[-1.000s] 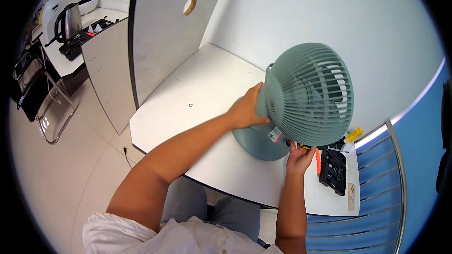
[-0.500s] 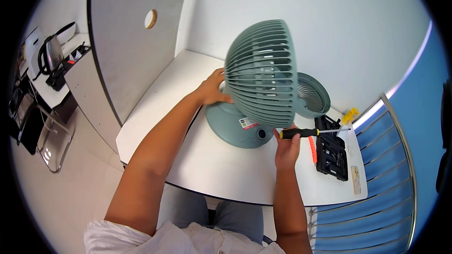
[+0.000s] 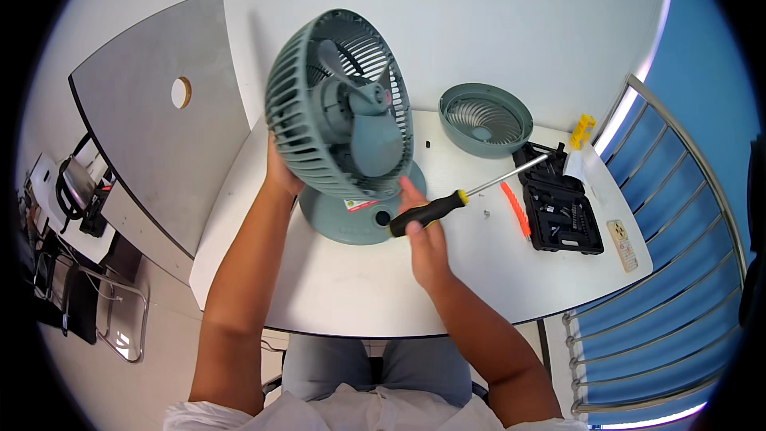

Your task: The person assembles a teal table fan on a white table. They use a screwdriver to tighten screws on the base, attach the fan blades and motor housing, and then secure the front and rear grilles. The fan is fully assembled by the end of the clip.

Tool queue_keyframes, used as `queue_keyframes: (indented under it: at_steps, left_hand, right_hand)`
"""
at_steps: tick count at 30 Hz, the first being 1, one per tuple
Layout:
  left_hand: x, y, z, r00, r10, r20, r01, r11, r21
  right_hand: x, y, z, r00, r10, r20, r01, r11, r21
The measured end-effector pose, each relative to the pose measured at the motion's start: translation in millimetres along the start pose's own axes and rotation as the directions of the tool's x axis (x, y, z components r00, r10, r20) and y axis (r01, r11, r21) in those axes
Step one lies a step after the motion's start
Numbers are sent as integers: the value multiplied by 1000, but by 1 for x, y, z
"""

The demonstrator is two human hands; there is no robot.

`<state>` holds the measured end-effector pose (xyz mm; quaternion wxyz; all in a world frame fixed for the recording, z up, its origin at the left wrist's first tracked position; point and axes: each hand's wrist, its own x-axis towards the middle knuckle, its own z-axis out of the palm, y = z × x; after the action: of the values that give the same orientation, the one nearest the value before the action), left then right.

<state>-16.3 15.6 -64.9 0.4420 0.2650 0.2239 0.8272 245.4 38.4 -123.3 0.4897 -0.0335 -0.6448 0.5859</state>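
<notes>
A grey-green desk fan [image 3: 377,144] stands on its round base, its open cage facing right with blades and hub bare. My left hand [image 3: 281,169] grips the left rear of the cage; its fingers are mostly hidden behind it. In my right hand [image 3: 427,241] is a screwdriver [image 3: 431,213] with a black and yellow handle, its long shaft pointing to the upper right. The index finger of that hand reaches up to the cage's lower rim. The detached front grille [image 3: 485,121] lies bowl-like at the back of the table.
An open black tool case [image 3: 562,215] lies on the right, with an orange strip [image 3: 516,209] beside it. Near it are a yellow holder [image 3: 582,132] and a remote control [image 3: 622,246]. Small bits [image 3: 486,214] lie mid-table. A metal railing [image 3: 698,152] borders the right.
The fan head has turned to the right, so its open front and blades now show. My right hand, still holding the screwdriver, remains by the cage's lower rim. The view has shifted.
</notes>
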Motion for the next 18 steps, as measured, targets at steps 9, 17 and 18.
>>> queue_keyframes:
  at_steps: [9,17,18]
  left_hand:
    - [8,-37,-24,957,278,-83,-266,955,134]
    - [-32,-40,-12,887,431,-165,-410,900,149]
    - [-35,-37,-11,888,432,-157,-419,902,110]
  right_hand:
    - [1,-3,-2,999,-27,18,28,999,-40]
    - [12,3,-20,869,453,-200,-319,821,474]
    - [12,5,-21,887,450,-103,-330,776,538]
